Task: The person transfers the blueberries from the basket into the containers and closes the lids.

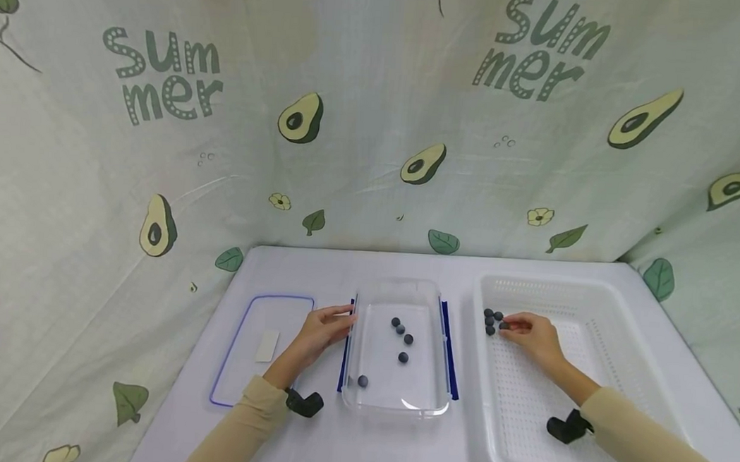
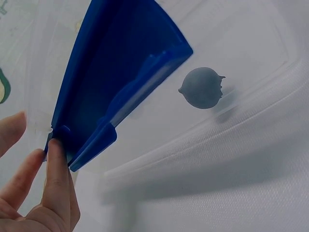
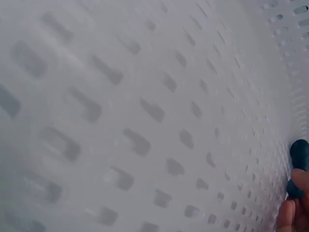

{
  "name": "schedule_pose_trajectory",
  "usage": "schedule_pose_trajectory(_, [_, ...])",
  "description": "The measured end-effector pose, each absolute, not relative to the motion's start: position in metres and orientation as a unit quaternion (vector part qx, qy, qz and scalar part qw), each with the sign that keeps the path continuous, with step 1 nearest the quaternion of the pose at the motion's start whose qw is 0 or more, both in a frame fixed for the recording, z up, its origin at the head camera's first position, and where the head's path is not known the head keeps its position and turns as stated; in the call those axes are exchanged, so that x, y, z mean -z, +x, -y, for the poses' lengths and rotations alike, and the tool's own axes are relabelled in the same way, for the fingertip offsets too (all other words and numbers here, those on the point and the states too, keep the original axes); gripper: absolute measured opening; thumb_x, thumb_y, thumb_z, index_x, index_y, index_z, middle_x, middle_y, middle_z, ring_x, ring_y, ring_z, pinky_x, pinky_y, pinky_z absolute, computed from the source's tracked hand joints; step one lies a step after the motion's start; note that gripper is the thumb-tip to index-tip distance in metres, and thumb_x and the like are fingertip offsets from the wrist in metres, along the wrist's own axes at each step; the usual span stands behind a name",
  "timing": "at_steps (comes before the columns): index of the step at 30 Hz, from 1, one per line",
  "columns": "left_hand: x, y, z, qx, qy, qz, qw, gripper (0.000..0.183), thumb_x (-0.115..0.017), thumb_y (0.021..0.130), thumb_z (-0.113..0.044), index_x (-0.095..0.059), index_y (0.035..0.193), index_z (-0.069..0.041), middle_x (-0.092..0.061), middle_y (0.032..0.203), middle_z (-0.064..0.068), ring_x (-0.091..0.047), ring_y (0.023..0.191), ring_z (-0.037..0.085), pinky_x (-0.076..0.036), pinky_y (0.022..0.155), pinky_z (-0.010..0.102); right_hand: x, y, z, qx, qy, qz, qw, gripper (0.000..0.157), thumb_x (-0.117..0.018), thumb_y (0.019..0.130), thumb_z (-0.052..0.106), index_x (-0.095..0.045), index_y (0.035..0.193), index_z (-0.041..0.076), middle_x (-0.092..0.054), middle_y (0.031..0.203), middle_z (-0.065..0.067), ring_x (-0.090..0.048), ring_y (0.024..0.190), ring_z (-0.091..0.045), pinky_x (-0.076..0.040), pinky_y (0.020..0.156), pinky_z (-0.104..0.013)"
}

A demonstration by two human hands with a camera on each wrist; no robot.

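Note:
My left hand touches the left side of a clear plastic box, fingers fairly straight. In the left wrist view, its fingertips rest against the box's blue side latch, which stands swung out. Several dark blueberries lie inside the box; one blueberry sits alone near the front left corner. My right hand is inside a white perforated basket and pinches a blueberry between thumb and fingers. Beside it, several more blueberries cluster against the basket's left wall.
A clear lid with a blue seal lies left of the box, with a small white rectangle on it. Another blue latch sticks out on the box's right side. A printed cloth hangs behind the white table.

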State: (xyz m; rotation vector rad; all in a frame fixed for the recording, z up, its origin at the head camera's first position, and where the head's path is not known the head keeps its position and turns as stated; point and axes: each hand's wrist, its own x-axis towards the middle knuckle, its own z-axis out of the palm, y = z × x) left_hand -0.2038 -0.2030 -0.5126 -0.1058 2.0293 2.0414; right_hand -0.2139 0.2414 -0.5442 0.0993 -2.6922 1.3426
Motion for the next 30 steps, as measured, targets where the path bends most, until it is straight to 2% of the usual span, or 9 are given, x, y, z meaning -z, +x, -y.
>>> schedule_pose_trajectory(5, [0.512, -0.206, 0.201, -0.701, -0.035, -0.701, 0.129, 0.047, -0.075, 0.092, -0.017, -0.061, 0.132, 0.002, -0.067, 0.114, 0.014, -0.062, 0.114, 0.034, -0.056, 0.090, 0.030, 0.542, -0.218, -0.244, -0.438, 0.033, 0.895, 0.073, 0.028, -0.083, 0.079, 0.005, -0.072, 0.100, -0.009, -0.071, 0.085, -0.014, -0.061, 0.069, -0.003, -0.050, 0.061, -0.012])
schedule_pose_trajectory(12, [0.513, -0.208, 0.199, -0.705, -0.040, -0.696, 0.126, 0.047, -0.075, 0.091, -0.015, -0.061, 0.132, 0.002, -0.067, 0.113, 0.014, -0.065, 0.109, 0.028, -0.057, 0.089, 0.029, 0.537, -0.220, -0.248, -0.438, 0.036, 0.895, 0.073, 0.027, -0.083, 0.080, 0.005, -0.072, 0.102, -0.008, -0.072, 0.093, -0.020, -0.071, 0.080, -0.023, -0.050, 0.066, -0.012])
schedule_pose_trajectory(18, [0.514, -0.209, 0.197, -0.709, -0.038, -0.694, 0.121, 0.047, -0.075, 0.091, -0.013, -0.060, 0.132, 0.005, -0.067, 0.113, 0.018, -0.066, 0.104, 0.026, -0.058, 0.087, 0.028, 0.536, -0.220, -0.250, -0.436, 0.040, 0.896, 0.073, 0.026, -0.082, 0.082, 0.005, -0.072, 0.103, -0.008, -0.072, 0.095, -0.021, -0.071, 0.083, -0.028, -0.050, 0.067, -0.011])
schedule_pose_trajectory(23, [0.515, -0.210, 0.196, -0.712, -0.038, -0.690, 0.120, 0.046, -0.074, 0.092, -0.012, -0.060, 0.132, 0.005, -0.067, 0.114, 0.018, -0.065, 0.107, 0.029, -0.057, 0.089, 0.029, 0.530, -0.221, -0.251, -0.433, 0.048, 0.896, 0.083, 0.025, -0.082, 0.082, 0.005, -0.073, 0.101, -0.007, -0.072, 0.092, -0.019, -0.070, 0.080, -0.022, -0.050, 0.065, -0.012])
schedule_pose_trajectory(30, [0.515, -0.211, 0.196, -0.715, -0.044, -0.688, 0.116, 0.046, -0.075, 0.091, -0.012, -0.061, 0.131, 0.005, -0.069, 0.109, 0.012, -0.064, 0.110, 0.031, -0.058, 0.087, 0.028, 0.516, -0.224, -0.251, -0.429, 0.069, 0.895, 0.102, 0.023, -0.082, 0.081, 0.003, -0.073, 0.100, -0.007, -0.072, 0.091, -0.019, -0.066, 0.076, -0.010, -0.050, 0.062, -0.012])
